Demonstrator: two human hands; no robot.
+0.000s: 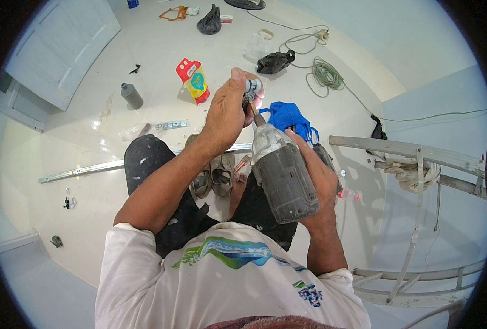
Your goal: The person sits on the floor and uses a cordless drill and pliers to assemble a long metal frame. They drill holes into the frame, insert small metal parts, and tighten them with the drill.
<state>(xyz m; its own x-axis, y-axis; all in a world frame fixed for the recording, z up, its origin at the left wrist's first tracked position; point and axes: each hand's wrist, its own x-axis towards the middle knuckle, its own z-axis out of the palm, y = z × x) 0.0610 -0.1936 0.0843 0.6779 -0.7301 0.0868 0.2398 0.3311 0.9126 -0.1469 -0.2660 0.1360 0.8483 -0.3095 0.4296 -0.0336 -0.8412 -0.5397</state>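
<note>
My left hand is closed around a small metal fitting with pale round wheels, held up in front of me. In my right hand is a worn cordless impact driver with a dark, bulky body and a silver nose. Its bit points up and meets the underside of the fitting. Whether it sits in a screw head cannot be made out. Much of the driver's handle is hidden behind its body. Below my hands, a long metal rail lies across the floor, partly covered by my legs and arm.
A brown pair of shoes is between my knees. Ahead lie a red-yellow packet, a grey bottle, a blue bag, black bags and coiled cable. A ladder lies at right; a short bracket is left.
</note>
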